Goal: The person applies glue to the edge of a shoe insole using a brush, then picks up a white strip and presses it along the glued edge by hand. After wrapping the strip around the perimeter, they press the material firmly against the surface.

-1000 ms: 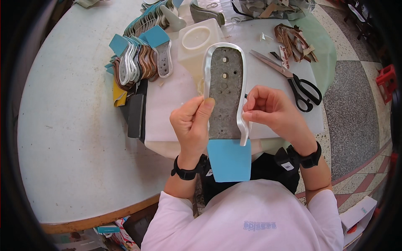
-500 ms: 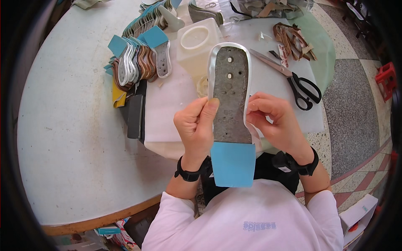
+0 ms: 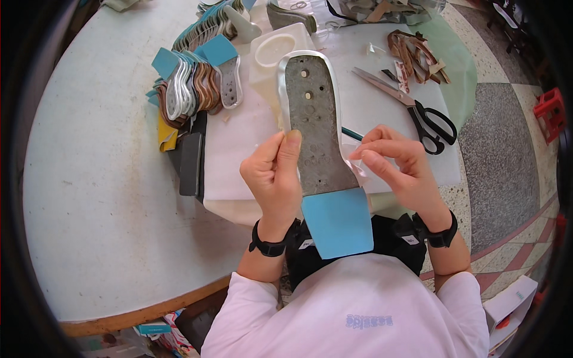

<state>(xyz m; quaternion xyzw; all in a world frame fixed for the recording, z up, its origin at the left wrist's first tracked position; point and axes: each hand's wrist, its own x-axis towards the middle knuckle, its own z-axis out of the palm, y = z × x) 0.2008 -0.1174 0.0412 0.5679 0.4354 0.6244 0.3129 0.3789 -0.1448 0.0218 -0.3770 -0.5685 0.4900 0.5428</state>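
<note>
Held upright in front of me is a shoe insole with a grey underside, silver edging and a few small holes. A blue sheet-like flap extends from its near end. My left hand pinches the left edge, thumb on the grey face. At the right edge, my right hand has its thumb and fingers drawn together on the edging, beside a loose pinkish-white strip end. A dark teal stick-like thing shows between the insole and my right hand; its other end is hidden.
Black-handled scissors lie open on the white work surface at right, near brown scrap strips. A translucent plastic container stands behind the insole. Rows of edged insoles stand at left, by a dark block.
The insole has tilted, its far end moving left and its blue flap swinging right. My right hand has shifted slightly right, and the teal thing now shows.
</note>
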